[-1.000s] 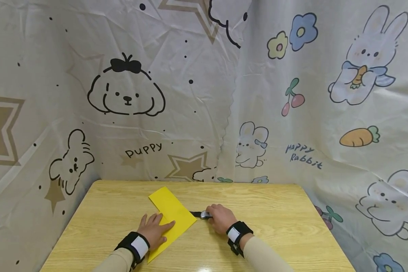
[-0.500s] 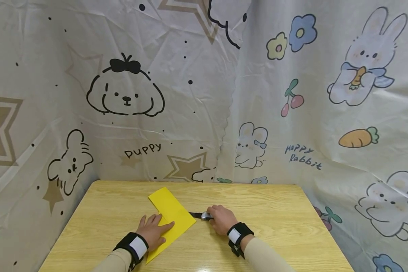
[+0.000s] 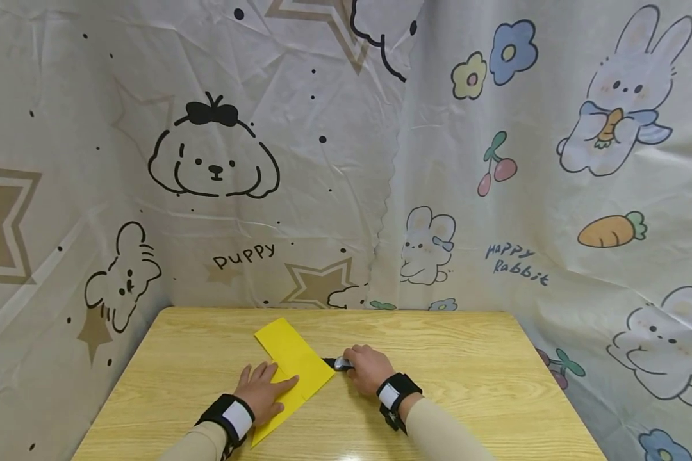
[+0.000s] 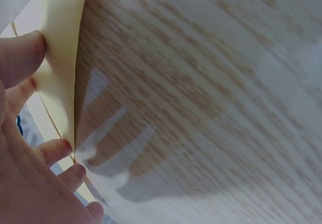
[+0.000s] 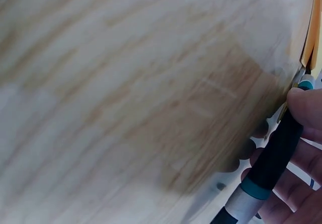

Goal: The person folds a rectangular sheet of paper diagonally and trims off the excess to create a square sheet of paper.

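Observation:
A folded sheet of yellow paper lies at an angle on the table. My left hand presses it down with spread fingers; the left wrist view shows the thumb and fingertips on the folded paper. In my right hand is a utility knife, gripped with the thumb along its black, silver and teal body. Its dark front end reaches the paper's right edge, where its tip is hidden by the sheet. A short line shows on the paper's lower right edge.
The wood-grain table extends around both hands. Behind it and along the sides hangs a cream cloth printed with cartoon animals, stars and flowers. Black straps with white patches circle both wrists.
My right hand has shifted slightly left, bringing the knife farther against the paper. A short line now shows on the paper's lower right edge. The left hand stays in place.

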Demonstrator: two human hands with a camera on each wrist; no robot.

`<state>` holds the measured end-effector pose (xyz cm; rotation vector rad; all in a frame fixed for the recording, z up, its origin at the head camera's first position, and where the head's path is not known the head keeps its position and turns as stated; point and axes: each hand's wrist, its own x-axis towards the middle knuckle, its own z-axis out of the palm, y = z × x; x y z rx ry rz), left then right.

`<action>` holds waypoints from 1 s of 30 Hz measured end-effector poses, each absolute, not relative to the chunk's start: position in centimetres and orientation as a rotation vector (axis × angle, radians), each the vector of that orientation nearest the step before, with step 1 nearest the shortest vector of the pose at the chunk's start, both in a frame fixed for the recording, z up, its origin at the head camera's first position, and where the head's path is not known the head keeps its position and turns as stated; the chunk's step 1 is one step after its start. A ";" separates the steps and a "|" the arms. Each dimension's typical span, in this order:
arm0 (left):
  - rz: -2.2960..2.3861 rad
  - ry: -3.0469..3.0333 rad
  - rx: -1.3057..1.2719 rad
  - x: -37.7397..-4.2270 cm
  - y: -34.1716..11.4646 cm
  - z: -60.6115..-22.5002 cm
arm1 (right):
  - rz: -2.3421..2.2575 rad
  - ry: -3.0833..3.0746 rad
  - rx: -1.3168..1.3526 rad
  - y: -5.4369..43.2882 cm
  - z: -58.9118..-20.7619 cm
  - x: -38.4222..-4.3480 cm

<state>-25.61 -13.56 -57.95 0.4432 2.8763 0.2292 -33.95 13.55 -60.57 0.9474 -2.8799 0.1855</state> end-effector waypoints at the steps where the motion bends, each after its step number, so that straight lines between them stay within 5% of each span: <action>1: 0.233 2.876 0.444 -25.6 -13.6 -58.0 | 0.191 -2.879 0.944 13.7 -60.6 -34.0; 30: 0.272 2.900 0.482 -25.9 -13.3 -59.2 | 0.181 -2.880 0.940 13.4 -60.3 -33.7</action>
